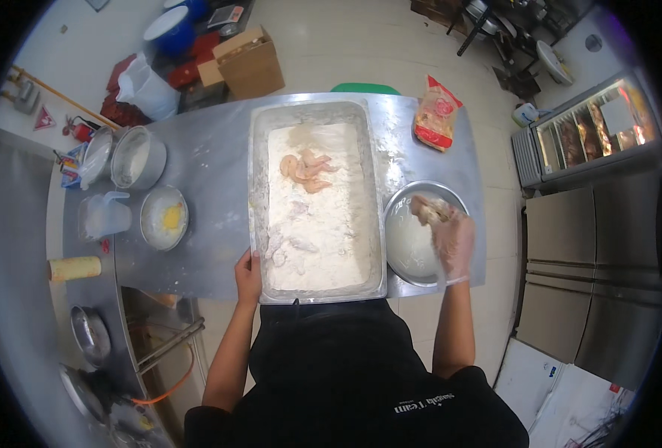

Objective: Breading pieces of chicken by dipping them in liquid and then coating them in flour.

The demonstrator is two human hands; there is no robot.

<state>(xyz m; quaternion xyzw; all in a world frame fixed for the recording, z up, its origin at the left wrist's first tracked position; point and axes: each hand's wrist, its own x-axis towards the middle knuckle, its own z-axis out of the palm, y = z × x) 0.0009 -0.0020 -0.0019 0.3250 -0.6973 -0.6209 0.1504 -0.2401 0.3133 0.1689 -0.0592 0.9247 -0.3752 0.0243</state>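
Powder (323, 272), white and unevenly heaped, covers the bottom of a rectangular metal tray (374, 187), the landmark here, on a steel table (204, 160). Raw meat pieces (306, 171) lie on the powder in the far half of the tray; nearer its close end, powder-coated lumps (295, 246) sit partly buried.

To the right of the tray, the right hand (454, 243), in a clear plastic glove, grips a wet-looking meat piece (428, 210) above a round metal bowl (392, 214) of cloudy liquid. The left hand (248, 278) touches the tray's left side near its close corner; how far its fingers close cannot be told.

Beyond the bowl, right of the tray's far end, lies a red-printed bag (437, 116). Well left of the tray stand a pan with something yellow inside (152, 237), a clear jug (105, 217) and a deep pot (155, 160).
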